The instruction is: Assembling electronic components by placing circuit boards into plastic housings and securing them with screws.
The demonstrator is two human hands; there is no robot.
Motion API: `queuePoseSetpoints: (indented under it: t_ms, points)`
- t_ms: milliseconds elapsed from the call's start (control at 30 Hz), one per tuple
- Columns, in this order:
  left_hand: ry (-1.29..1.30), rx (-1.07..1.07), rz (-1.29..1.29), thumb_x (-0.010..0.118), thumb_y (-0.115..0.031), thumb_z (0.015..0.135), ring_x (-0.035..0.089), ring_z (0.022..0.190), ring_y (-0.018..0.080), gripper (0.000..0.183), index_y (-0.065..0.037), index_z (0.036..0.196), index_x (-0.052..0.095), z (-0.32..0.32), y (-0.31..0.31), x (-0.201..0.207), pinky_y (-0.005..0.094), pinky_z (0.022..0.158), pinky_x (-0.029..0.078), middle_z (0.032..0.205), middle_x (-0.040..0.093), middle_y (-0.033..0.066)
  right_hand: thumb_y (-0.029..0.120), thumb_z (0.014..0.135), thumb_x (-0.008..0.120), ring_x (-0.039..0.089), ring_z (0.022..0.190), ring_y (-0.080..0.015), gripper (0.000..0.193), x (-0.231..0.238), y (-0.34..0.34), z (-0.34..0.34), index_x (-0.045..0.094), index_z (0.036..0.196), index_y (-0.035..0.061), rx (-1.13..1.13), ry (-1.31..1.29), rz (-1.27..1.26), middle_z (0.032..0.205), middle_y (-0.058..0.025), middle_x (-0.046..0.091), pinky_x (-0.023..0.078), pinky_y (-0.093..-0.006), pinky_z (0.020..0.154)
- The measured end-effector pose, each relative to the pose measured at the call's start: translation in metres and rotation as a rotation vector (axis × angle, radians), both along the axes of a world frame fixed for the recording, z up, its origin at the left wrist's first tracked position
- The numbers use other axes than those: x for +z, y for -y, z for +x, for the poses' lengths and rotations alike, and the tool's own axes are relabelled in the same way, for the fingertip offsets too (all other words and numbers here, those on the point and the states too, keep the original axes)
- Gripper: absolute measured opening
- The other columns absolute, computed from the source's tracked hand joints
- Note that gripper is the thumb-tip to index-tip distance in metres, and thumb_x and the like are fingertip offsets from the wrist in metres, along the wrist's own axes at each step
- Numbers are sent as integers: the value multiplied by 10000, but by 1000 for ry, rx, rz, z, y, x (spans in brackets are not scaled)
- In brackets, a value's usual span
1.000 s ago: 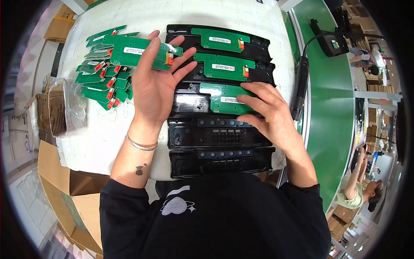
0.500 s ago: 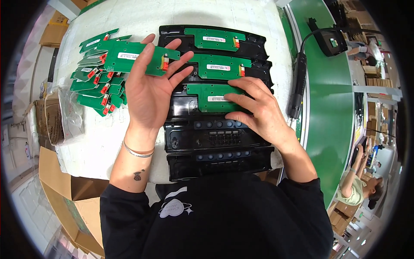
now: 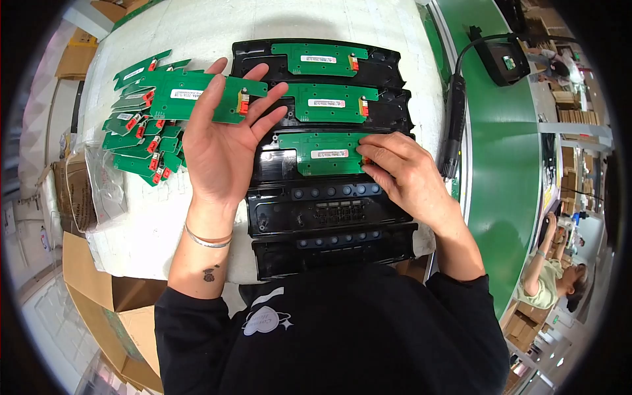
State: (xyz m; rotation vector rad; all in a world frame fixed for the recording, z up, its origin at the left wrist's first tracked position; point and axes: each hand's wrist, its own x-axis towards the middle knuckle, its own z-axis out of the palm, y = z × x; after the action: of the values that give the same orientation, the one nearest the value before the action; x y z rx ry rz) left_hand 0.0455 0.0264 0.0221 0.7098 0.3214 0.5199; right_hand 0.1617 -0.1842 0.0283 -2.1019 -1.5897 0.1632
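R hand (image 3: 413, 172) now off mid-board: fingers shifted right, away from the white label (image 3: 329, 154), to the right end of the 3rd PCB (image 3: 313, 166) from far side, pinched in round its orange conn. (image 3: 367, 160), now partly showing. Label uncovered. PCB sits a bit further left in black tray (image 3: 271, 164) vs 1 s ago.
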Motion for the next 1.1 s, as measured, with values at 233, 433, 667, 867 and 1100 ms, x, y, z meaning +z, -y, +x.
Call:
queuePoseSetpoints:
  t_ms: [233,433,667,867,1100]
  points:
    - [-2,0,5,414,-276,914,466,1109,438,466,-37,1298,300,-1,0,0,422,853,479,1269,372,307,20,672,654,564,839,-272,271,-2,2,0,599,935,-15,10,-14,-2,964,-116,579,486,-353,729]
    - [6,-14,5,407,-272,916,463,1112,438,458,-41,1298,305,-1,1,0,422,854,480,1273,367,306,17,675,663,569,827,-277,263,-2,0,0,602,928,-17,5,-6,2,969,-118,587,489,-347,719]
    - [5,-17,11,395,-283,921,471,1104,436,450,-45,1293,310,-2,2,3,421,849,484,1274,367,306,14,679,671,569,822,-288,245,0,0,-3,605,914,-13,-11,-11,13,970,-117,595,484,-339,708]
    - [88,-247,-107,289,-373,938,410,1168,429,504,-60,1332,267,-2,18,7,477,937,404,1323,331,266,52,619,715,557,828,-271,336,20,-18,-10,593,928,5,-62,3,269,954,-113,582,482,-347,706]
    - [137,-396,-152,332,-337,944,510,1078,252,483,-107,1354,220,-10,58,26,400,885,459,1251,421,112,20,589,746,608,868,-280,374,41,-39,-34,613,938,8,-117,-180,296,1073,-145,590,489,-322,745]
